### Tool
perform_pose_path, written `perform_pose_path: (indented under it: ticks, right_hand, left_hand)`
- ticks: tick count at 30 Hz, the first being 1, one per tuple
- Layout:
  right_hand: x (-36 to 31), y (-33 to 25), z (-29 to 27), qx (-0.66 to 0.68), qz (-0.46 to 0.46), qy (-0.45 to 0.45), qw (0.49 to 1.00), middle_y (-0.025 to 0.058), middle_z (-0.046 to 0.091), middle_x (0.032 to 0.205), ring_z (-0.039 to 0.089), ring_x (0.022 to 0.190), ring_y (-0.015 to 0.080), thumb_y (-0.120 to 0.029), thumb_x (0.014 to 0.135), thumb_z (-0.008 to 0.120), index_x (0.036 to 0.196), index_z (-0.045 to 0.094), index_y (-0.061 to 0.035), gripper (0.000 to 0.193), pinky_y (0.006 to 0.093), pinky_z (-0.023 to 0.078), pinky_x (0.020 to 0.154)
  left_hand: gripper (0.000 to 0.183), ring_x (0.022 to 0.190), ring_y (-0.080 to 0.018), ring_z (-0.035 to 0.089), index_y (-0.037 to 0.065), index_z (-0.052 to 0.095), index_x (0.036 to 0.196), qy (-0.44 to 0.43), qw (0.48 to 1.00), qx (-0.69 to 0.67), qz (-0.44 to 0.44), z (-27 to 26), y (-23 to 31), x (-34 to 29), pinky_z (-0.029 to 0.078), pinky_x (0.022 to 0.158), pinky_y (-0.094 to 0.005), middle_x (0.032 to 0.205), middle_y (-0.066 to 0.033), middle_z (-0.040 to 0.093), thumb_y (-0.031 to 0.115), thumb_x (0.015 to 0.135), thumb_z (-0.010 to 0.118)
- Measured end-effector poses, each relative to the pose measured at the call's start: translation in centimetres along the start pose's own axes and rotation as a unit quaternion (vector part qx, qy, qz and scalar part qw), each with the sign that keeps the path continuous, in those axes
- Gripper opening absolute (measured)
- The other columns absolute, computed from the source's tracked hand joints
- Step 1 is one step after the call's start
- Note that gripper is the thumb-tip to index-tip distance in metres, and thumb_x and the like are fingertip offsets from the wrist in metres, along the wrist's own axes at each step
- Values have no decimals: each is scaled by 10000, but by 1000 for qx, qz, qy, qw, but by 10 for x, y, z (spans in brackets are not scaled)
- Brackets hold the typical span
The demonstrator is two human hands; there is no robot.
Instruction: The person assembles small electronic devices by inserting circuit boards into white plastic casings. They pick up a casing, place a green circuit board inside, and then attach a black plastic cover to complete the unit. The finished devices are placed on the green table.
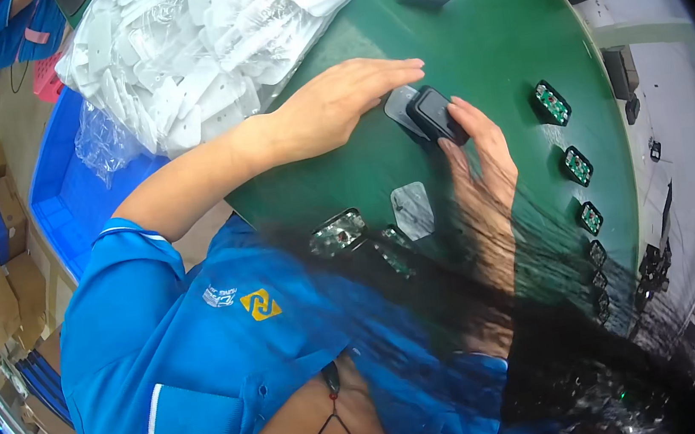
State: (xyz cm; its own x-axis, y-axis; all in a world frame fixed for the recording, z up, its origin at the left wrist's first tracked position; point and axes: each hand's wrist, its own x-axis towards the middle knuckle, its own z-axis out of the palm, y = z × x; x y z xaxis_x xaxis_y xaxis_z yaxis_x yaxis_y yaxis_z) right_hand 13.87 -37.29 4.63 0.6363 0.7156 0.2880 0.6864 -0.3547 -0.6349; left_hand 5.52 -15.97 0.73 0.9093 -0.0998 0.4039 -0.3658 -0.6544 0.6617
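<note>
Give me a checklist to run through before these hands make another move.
1. Black case gripped: ok, the right hand has finger and thumb on it.
2. Left hand unburdened: ok, it appears to hold nothing.
3. Case squarely over the pale plate: not ok, the plate sticks out on the left.
4. Clear view of the right forearm: not ok, dark hair crosses it.
5. Case's underside: cannot tell, hidden.

Blue fabric shirt (132,319): small white printed lettering (219,296) on the chest.
Yellow square emblem (261,305): beside the lettering, curved mark.
</note>
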Motion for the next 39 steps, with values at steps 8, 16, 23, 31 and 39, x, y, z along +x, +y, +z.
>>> perform_pose_path:
  ticks: [8, 16, 23, 31, 39]
  right_hand:
    - [16, 3, 11, -22, -48, -69, 996, 100, 611, 1168, 582, 1056, 273, 33, 765, 646, 1116, 612, -56, 364, 363, 495, 871]
    - [5, -2, 29, -122, -59, -20, 991, 81, 616, 1148, 593, 1026, 259, 57, 734, 630, 1079, 637, -67, 367, 347, 511, 835]
    - [35, 19, 3, 85, 48, -90, 991, 78, 658, 1045, 610, 961, 218, -58, 786, 656, 1096, 638, -59, 311, 321, 488, 818]
    - [32, 53, -17, 193, 188, 119, 956, 94, 646, 1076, 594, 973, 145, -210, 913, 607, 1149, 611, -9, 309, 275, 455, 867]
    - [-82, 57, -102, 32, 255, 247, 934, 48, 651, 997, 585, 877, 103, -154, 883, 637, 1054, 656, -30, 212, 239, 444, 751]
  left_hand:
    - [552, 1306, -228, 416, 97, 465, 1332, -63, 995, 74, 5, 1, -3, -15, 345, 1071, -418, 1410, -48, 446, -59, 803, 495]
    - [490, 1241, -210, 488, 69, 516, 1274, -54, 972, 219, 59, -1, 3, -12, 416, 1010, -390, 1356, -66, 500, 140, 795, 599]
    - [486, 1039, -282, 580, -12, 538, 1148, 23, 977, 197, 72, 16, 1, 10, 490, 887, -380, 1147, -134, 587, 141, 713, 689]
    - [285, 852, -298, 622, -7, 620, 1024, 21, 996, 54, -73, 33, -7, 69, 499, 775, -382, 866, -141, 645, 209, 840, 638]
    - [338, 634, -129, 637, -47, 633, 1004, -179, 913, -157, -332, 36, -35, 153, 533, 594, -248, 772, -111, 674, 276, 928, 568]
